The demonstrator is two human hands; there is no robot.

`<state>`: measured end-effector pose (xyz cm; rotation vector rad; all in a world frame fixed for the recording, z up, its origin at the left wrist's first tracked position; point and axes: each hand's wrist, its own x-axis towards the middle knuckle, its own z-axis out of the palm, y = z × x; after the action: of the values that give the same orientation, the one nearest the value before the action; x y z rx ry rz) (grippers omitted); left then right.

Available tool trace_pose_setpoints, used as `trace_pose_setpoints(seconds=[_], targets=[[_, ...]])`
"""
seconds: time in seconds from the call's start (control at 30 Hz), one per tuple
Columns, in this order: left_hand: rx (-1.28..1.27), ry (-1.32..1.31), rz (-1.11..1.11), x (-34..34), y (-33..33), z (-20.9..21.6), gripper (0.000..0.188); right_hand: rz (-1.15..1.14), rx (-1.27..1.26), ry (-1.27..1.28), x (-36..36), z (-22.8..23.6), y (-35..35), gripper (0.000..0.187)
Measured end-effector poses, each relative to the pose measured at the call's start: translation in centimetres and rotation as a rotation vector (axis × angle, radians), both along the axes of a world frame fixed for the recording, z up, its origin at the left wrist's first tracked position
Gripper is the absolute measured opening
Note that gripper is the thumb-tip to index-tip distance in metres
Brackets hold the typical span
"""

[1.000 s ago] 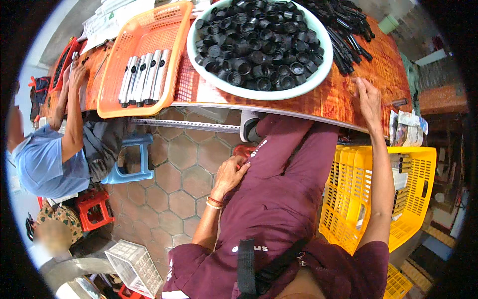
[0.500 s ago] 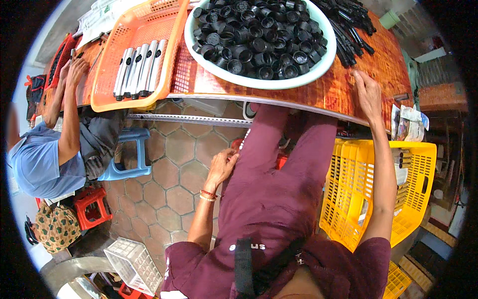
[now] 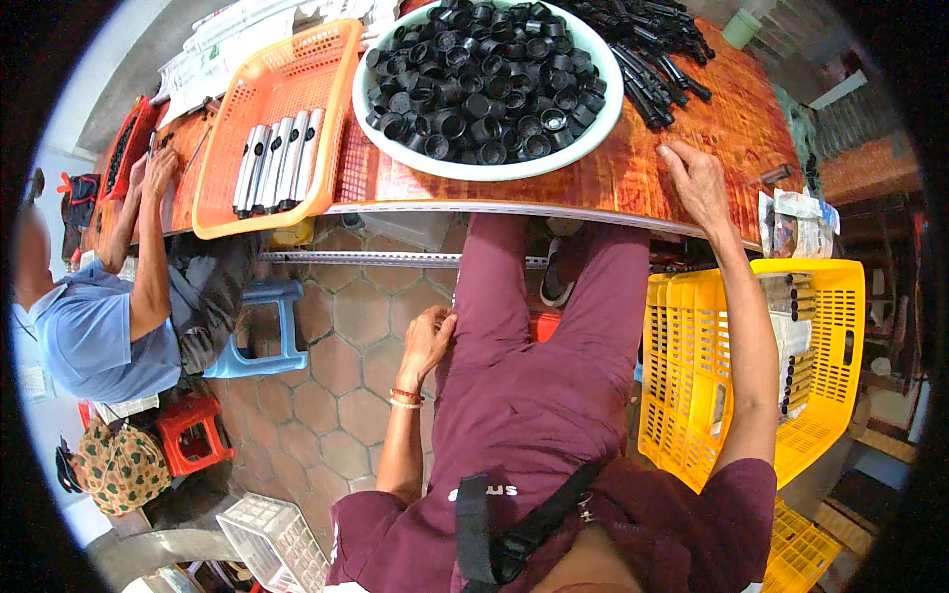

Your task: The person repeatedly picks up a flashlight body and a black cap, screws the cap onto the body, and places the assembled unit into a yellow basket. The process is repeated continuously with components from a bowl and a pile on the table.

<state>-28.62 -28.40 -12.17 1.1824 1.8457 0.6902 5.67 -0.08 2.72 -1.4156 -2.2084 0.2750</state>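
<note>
My right hand rests on the wooden table near its front edge, to the right of a big bowl. The fingers are loosely bent, and nothing shows in them. My left hand hangs below the table beside my left thigh, fingers loose against the trousers and no object visible in it. A pale green bowl heaped with small black round caps stands on the table before me. Behind my right hand lies a pile of slim black parts. An orange basket left of the bowl holds several silver tubes.
At the far left another person in a blue shirt works at the table near a red basket. A yellow crate holding black-ended pieces stands by my right arm. Blue and red stools stand on the left.
The view has shifted, so the bowl and table appear further left. My right hand still rests on the table, and my left hand remains by my thigh. The co-worker's hands have moved slightly.
</note>
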Motion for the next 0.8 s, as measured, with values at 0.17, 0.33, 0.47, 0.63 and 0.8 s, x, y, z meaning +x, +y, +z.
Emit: trace_pose_setpoints(seconds=[0.17,0.33,0.47,0.63,0.8], targets=[[-0.019,-0.047,0.016,-0.9,-0.2,0.1,0.034,0.047,0.051,-0.012,-0.2,-0.5,0.7,0.027],[-0.005,-0.119,0.063,-1.1,-0.4,0.0,0.035,0.106,0.103,0.050,-0.4,-0.6,0.7,0.026],[-0.033,-0.106,0.017,-3.2,1.4,-2.8,0.035,0.065,0.090,0.026,0.0,-0.4,0.5,0.026],[0.073,0.173,0.251,-6.5,7.9,-13.5,0.052,-0.015,-0.002,0.084,-0.3,-0.1,0.4,0.028],[-0.154,-0.007,0.504,-8.7,12.7,-29.3,0.075,-0.020,0.003,0.088,-1.2,0.0,0.9,0.029]])
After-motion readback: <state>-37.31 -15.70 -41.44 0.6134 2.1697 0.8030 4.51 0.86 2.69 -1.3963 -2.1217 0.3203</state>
